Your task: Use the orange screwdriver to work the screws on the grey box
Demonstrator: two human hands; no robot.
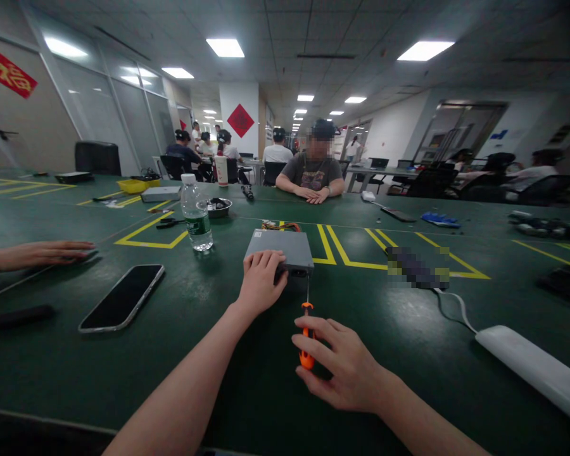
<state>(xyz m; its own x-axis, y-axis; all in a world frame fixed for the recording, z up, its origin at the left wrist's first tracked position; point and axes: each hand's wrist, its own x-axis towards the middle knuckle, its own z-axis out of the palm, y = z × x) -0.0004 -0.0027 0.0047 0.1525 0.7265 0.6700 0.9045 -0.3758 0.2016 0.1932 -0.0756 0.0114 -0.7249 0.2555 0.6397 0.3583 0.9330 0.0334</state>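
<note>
Right hand [342, 367], loosely curled, holds the orange screwdriver [306, 360] toward the grey box [295, 247] under the half-open left hand [262, 277].

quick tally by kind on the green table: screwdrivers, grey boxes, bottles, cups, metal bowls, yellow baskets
screwdriver: 1
grey boxes: 2 (near box under the left hand, far box)
bottle: 1
cup: 1
metal bowl: 1
yellow basket: 1
total: 7
</note>
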